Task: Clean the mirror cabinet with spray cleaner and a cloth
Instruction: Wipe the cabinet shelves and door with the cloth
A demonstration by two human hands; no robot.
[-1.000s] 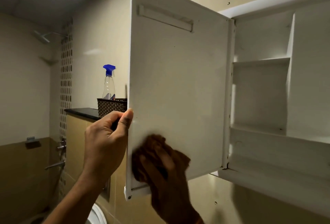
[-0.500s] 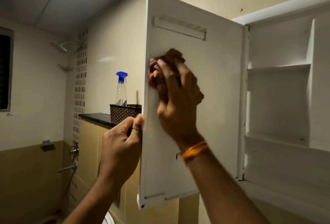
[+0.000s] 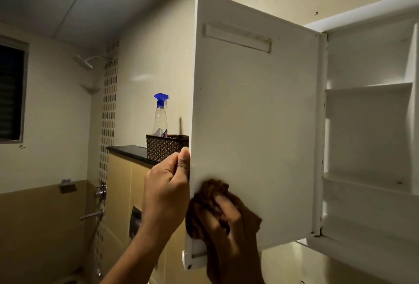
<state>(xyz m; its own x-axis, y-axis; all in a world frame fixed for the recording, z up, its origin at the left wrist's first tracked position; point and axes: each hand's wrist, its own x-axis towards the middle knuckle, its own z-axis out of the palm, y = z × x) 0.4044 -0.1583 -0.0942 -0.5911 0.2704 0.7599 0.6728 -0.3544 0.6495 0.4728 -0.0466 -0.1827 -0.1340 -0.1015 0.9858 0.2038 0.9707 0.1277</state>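
Door point(image 3: 254, 125) of the white cabinet point(image 3: 367, 138) stands swung open, inner face toward the camera. Left hand point(image 3: 165, 190) grips the door's free edge, thumb on the rim. Right hand point(image 3: 226, 222) clutches a brown cloth point(image 3: 208, 193), fingers curled into it, pressing it against the door's lower left corner. Spray bottle point(image 3: 160, 116) stands upright in a woven basket point(image 3: 165, 147) on the dark ledge point(image 3: 127, 150) behind the door, apart from both hands.
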